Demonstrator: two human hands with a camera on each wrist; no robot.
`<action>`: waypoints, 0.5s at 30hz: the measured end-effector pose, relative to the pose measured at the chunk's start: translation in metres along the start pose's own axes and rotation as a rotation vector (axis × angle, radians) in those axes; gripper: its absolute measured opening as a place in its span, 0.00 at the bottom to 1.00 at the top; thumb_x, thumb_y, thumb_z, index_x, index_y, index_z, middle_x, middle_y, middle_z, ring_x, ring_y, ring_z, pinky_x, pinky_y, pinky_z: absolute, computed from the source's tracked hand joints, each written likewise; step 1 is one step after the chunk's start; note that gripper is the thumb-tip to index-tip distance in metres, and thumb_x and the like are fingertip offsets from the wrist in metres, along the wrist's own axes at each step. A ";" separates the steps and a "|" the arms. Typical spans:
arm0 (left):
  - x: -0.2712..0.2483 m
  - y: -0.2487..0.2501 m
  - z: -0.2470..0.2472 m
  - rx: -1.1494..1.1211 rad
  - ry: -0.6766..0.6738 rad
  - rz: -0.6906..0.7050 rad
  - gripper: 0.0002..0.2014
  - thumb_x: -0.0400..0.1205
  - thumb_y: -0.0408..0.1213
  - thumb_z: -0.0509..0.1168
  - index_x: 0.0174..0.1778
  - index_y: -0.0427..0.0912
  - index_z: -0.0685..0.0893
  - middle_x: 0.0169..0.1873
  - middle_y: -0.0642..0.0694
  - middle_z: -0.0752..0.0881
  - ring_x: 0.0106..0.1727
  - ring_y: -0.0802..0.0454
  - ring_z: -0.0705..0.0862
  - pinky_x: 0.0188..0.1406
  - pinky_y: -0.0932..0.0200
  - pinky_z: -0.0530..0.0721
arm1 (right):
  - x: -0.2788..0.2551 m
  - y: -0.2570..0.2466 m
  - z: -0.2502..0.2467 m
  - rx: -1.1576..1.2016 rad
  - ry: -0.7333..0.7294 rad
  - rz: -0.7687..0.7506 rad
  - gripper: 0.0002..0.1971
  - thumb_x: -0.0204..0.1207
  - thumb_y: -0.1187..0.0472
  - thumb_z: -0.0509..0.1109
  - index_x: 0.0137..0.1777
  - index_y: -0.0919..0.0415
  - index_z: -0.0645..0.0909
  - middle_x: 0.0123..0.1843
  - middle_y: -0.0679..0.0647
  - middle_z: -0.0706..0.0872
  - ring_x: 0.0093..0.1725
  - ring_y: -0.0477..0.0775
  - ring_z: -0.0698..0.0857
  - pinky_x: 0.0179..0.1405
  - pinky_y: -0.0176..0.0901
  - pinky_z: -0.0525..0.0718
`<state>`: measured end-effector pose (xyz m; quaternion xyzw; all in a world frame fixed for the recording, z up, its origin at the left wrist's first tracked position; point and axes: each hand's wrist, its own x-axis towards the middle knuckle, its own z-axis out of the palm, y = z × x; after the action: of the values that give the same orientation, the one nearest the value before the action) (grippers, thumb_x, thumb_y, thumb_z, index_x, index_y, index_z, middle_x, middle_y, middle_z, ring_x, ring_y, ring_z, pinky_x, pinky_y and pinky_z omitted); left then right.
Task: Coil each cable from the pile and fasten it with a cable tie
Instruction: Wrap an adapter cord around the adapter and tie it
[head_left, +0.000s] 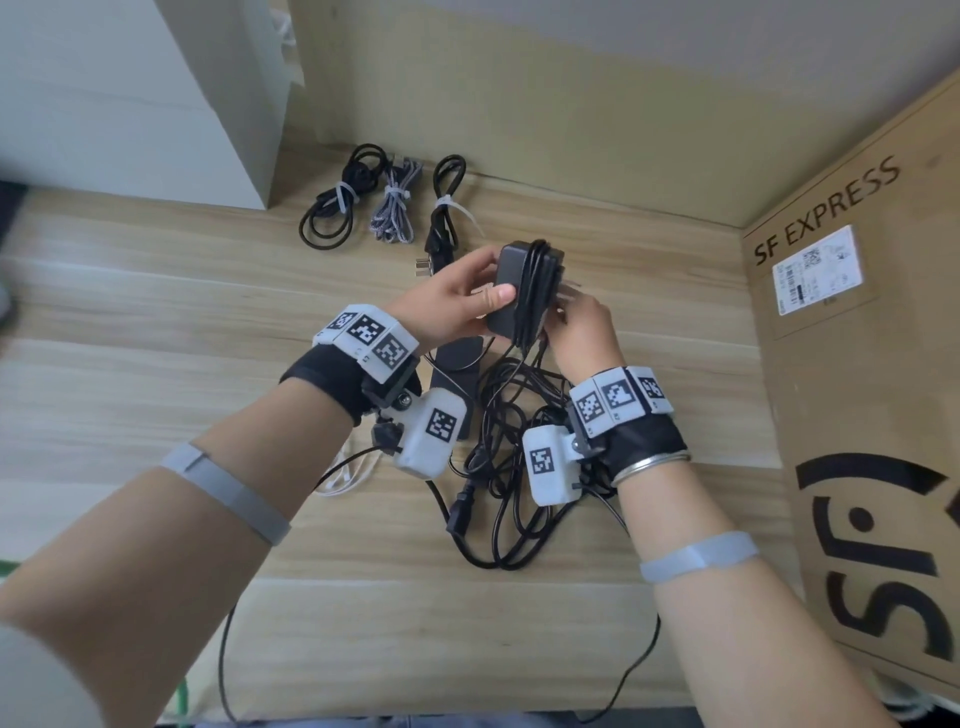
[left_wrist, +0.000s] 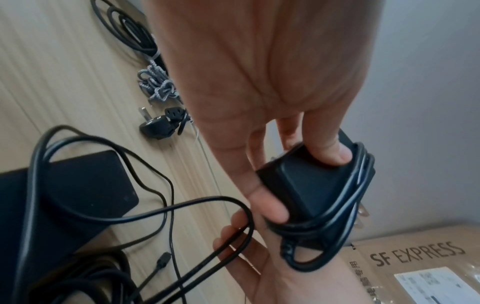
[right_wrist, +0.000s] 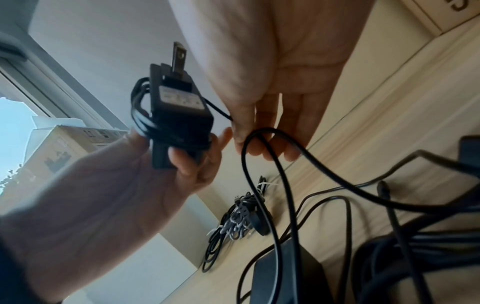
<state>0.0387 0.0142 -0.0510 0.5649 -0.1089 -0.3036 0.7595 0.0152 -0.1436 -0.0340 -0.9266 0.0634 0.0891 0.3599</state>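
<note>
Obstacles: cardboard box (head_left: 857, 364) walls the surface (head_left: 156, 312) at 3 o'clock; tangled cable pile (head_left: 514, 467) lies central. Tied bundles (head_left: 384, 202) at 12. Open room: bare wood from 7 to 10 o'clock.

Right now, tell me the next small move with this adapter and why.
Probably pass the right hand round the black adapter once more. The left hand grips the adapter with several cord turns on it, yet loose cord trails to the table, with no tie on.

Pale wood-grain tabletop (head_left: 130, 312), beige back panel (head_left: 571, 104), white cabinet (head_left: 156, 93) left, daylit window (right_wrist: 15, 115).
</note>
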 end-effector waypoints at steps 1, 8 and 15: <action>0.000 0.000 0.001 -0.048 0.006 0.008 0.15 0.80 0.35 0.60 0.63 0.42 0.70 0.55 0.46 0.82 0.51 0.54 0.86 0.47 0.55 0.86 | 0.000 0.000 0.001 -0.038 -0.014 -0.010 0.12 0.80 0.68 0.59 0.54 0.66 0.84 0.46 0.64 0.89 0.43 0.61 0.85 0.41 0.40 0.75; 0.007 0.013 0.010 -0.223 0.049 0.124 0.21 0.77 0.40 0.66 0.64 0.43 0.68 0.49 0.43 0.85 0.50 0.41 0.83 0.48 0.47 0.84 | -0.005 0.007 0.010 -0.171 -0.156 0.004 0.07 0.79 0.62 0.62 0.50 0.57 0.82 0.46 0.55 0.85 0.46 0.56 0.83 0.47 0.42 0.77; 0.014 0.015 0.002 -0.171 0.235 0.238 0.12 0.79 0.31 0.57 0.58 0.40 0.66 0.52 0.40 0.79 0.52 0.49 0.84 0.53 0.45 0.86 | -0.014 0.008 0.001 -0.320 -0.110 -0.070 0.07 0.80 0.61 0.60 0.41 0.61 0.73 0.36 0.57 0.81 0.37 0.62 0.79 0.38 0.49 0.78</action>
<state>0.0535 0.0075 -0.0393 0.5128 -0.0593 -0.1518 0.8429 0.0000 -0.1479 -0.0365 -0.9674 -0.0038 0.1363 0.2134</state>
